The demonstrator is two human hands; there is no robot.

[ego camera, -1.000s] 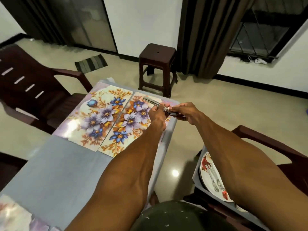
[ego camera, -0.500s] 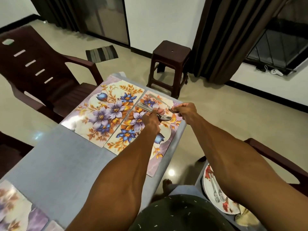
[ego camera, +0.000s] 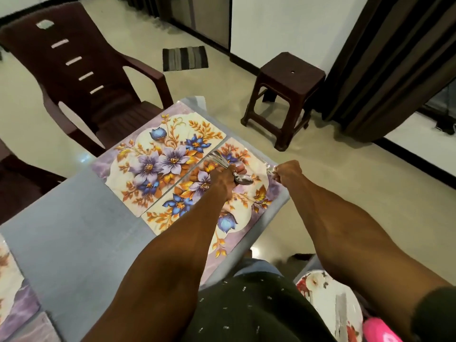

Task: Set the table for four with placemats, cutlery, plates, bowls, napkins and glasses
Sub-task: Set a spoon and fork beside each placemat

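Fingers of my left hand point(ego camera: 223, 177) grip a spoon bundle point(ego camera: 232, 170) mid-frame over the right placemat point(ego camera: 217, 193); right hand point(ego camera: 287, 172) pinches one spoon point(ego camera: 269, 168).

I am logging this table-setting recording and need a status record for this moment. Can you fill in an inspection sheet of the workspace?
Surface: table under a grey-blue cloth.
Job's things: two floral placemats side by side at the far end; another placemat at the near left edge; floral plate at lower right, off the table.
Clutter: pink object, unidentifiable.
Hands: left hand grips a bundle of spoons; right hand pinches one piece of cutlery, type unclear.
Cables: nothing seen clearly.
Surroundings: dark chair, stool, striped mat, curtain.
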